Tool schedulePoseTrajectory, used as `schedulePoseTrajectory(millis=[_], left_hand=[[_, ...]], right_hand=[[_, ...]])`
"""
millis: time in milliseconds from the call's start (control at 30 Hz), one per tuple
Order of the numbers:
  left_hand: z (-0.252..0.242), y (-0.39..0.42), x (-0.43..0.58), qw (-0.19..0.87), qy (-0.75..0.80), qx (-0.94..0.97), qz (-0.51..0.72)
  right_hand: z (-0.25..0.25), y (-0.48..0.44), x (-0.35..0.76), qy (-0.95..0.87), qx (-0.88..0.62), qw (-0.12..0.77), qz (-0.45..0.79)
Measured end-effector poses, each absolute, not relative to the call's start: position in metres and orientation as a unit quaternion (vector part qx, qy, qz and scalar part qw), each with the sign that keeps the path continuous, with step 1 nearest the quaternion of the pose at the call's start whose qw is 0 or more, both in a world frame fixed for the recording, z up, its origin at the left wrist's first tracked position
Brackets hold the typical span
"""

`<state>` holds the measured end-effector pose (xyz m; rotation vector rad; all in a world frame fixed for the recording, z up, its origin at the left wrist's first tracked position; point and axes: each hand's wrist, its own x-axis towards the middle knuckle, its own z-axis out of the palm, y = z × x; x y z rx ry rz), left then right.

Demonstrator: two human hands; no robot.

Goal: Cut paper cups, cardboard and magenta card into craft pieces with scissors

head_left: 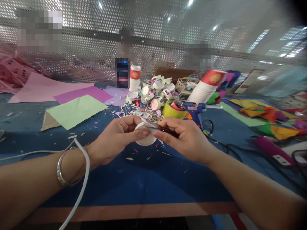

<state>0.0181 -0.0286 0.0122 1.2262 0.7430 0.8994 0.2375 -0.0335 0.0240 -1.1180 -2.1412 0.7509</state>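
Between thumb and fingers, my left hand [122,132] pinches a white round paper cup base [145,141] above the front of the table. My right hand [184,137] is closed around a dark-handled cutting tool [170,131]. Its thin metal blade lies across the upper part of the cup base, by my left thumb. Whether it is a knife or scissors is hard to make out, as my fingers cover much of the handle. Just beyond both hands lies a heap of cut cup pieces [154,104] with green and purple paper bits.
Stacked paper cups [135,78] stand behind the heap; another stack [203,89] leans at right. A blue glue gun [195,110] sits beside a yellow tape roll [176,111]. Coloured sheets [76,110] lie left. A white cable [83,179] crosses my left wrist; a power strip [275,151] lies right.
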Motion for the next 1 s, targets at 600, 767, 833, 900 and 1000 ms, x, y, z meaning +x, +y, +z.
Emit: schedulePoseTrajectory(millis=[600, 767, 833, 900, 1000], left_hand=[[0.011, -0.027, 0.016, 0.634, 0.338, 0.579, 0.386], [0.014, -0.027, 0.015, 0.615, 0.342, 0.603, 0.376], [0.016, -0.027, 0.014, 0.606, 0.349, 0.614, 0.368], [0.018, -0.027, 0.015, 0.598, 0.356, 0.622, 0.359], [0.022, -0.027, 0.015, 0.597, 0.370, 0.624, 0.343]], right_hand=[[0.028, -0.034, 0.239, -0.832, -0.417, 0.292, 0.221], [0.029, -0.034, 0.239, -0.838, -0.415, 0.285, 0.210], [0.029, -0.033, 0.238, -0.839, -0.414, 0.284, 0.210], [0.029, -0.033, 0.238, -0.839, -0.414, 0.280, 0.215], [0.028, -0.033, 0.238, -0.840, -0.412, 0.277, 0.219]])
